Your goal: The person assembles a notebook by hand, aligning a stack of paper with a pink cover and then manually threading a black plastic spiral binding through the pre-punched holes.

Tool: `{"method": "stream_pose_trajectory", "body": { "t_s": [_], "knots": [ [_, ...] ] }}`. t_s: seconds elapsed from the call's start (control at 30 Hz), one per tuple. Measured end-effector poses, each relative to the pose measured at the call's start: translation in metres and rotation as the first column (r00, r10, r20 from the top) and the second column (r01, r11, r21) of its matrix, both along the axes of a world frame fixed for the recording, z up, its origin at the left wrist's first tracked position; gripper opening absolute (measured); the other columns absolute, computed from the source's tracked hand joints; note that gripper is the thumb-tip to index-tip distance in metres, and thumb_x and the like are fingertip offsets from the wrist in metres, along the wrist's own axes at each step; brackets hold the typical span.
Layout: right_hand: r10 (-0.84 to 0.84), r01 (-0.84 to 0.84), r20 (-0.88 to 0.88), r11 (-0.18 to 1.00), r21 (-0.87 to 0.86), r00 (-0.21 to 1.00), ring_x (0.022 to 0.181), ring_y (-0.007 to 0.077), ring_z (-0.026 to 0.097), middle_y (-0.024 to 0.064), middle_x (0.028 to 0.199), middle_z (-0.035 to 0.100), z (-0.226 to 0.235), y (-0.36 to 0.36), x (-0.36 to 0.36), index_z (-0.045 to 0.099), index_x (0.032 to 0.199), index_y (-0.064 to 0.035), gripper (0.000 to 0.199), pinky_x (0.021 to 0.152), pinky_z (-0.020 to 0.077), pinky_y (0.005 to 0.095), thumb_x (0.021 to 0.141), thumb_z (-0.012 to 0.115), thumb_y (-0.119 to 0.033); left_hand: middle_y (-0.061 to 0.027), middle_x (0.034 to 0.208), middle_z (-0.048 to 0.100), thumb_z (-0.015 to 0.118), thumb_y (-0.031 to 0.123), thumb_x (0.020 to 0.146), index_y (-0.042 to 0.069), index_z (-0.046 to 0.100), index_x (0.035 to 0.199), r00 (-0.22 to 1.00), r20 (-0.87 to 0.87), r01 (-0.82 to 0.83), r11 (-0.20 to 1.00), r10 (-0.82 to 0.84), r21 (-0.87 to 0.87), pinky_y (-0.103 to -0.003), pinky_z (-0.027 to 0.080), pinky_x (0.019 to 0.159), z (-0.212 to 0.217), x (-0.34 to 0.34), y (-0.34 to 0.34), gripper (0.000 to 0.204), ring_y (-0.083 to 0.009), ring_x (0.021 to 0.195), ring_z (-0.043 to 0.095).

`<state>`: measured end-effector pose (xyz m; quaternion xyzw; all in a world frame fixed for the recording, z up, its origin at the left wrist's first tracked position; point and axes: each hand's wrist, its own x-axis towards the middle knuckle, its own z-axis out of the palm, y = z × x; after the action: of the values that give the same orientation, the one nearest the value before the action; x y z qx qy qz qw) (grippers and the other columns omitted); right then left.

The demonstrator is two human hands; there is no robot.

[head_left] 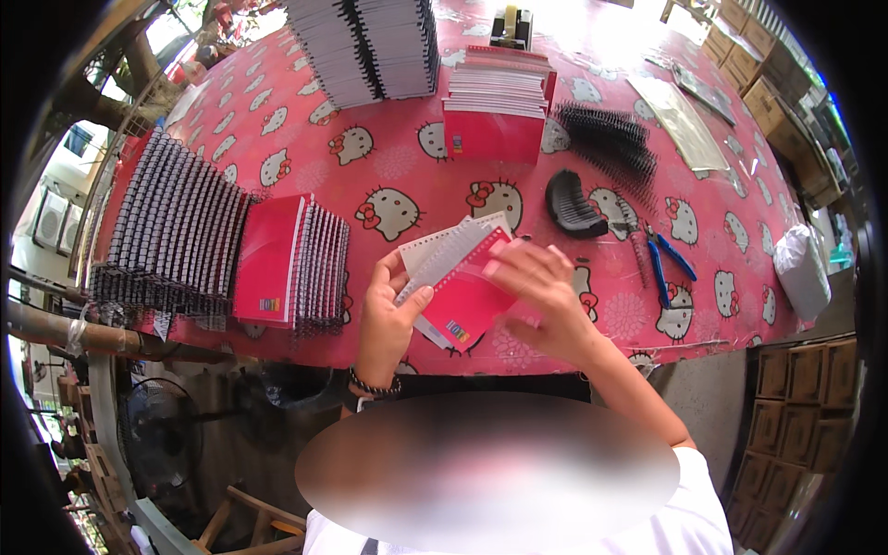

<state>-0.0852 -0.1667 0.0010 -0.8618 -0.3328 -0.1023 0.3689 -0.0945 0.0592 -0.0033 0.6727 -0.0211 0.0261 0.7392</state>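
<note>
My left hand (393,310) holds a fanned set of hole-punched sheets, its thumb on top and its fingers behind. White and translucent punched sheets (442,248) lie in that fan, with a pink-red punched notebook cover (462,301) on the right side. Over the cover's upper right edge is my right hand (550,301), slightly blurred, with fingers stretched out and thumb apart. Whether its fingertips touch the cover is unclear. Both hands are above the near edge of the pink patterned table (388,171).
Spiral-bound notebooks stand in rows (171,222) at left, beside red-covered ones (266,264). Behind are a tall block of punched pages (361,46) and a red-covered stack (497,134). Rightward lie black wire bindings (610,143), a black curved comb-like piece (566,205) and blue-handled pliers (661,273).
</note>
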Motion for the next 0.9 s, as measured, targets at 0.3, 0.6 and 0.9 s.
{"method": "stream_pose_trajectory", "body": {
  "t_s": [0.3, 0.6, 0.9],
  "knots": [
    [0.113, 0.191, -0.47, 0.812, 0.551, 0.876, 0.093, 0.0086, 0.054, 0.0043, 0.109, 0.058, -0.007, -0.001, 0.001, 0.048, 0.117, -0.0036, 0.053, 0.081, 0.0434, 0.0232, 0.07, 0.069, 0.004, -0.0123, 0.114, 0.056, 0.068, -0.006, 0.072, 0.005, 0.036, 0.13, 0.97, 0.23, 0.077, 0.997, -0.079, 0.019, -0.031, 0.045, 0.09, 0.004, -0.007, -0.013, 0.066, -0.0189, 0.105, 0.055],
    [0.311, 0.263, -0.558, 0.642, 0.72, 0.769, 0.092, 0.0094, 0.052, 0.0063, 0.101, 0.055, -0.012, 0.005, 0.006, 0.051, 0.093, -0.0037, 0.022, 0.079, 0.0424, 0.024, 0.074, 0.059, 0.004, -0.0089, 0.108, 0.052, 0.062, -0.007, 0.076, 0.005, 0.045, 0.112, 0.991, 0.13, -0.008, 0.993, 0.024, -0.117, -0.024, 0.046, 0.08, -0.018, -0.012, -0.031, 0.041, -0.012, 0.095, 0.051],
    [0.202, 0.16, -0.514, 0.802, 0.575, 0.834, 0.079, 0.0077, 0.056, 0.0002, 0.083, 0.06, -0.015, 0.004, 0.005, 0.056, 0.086, -0.0032, 0.016, 0.069, 0.0466, 0.0236, 0.076, 0.066, 0.003, -0.0096, 0.108, 0.057, 0.058, -0.005, 0.077, 0.005, 0.053, 0.109, 0.775, 0.632, -0.487, 0.635, -0.001, 0.599, -0.037, 0.042, 0.091, 0.025, -0.024, -0.048, 0.034, -0.0236, 0.097, 0.056]
  ]
}}
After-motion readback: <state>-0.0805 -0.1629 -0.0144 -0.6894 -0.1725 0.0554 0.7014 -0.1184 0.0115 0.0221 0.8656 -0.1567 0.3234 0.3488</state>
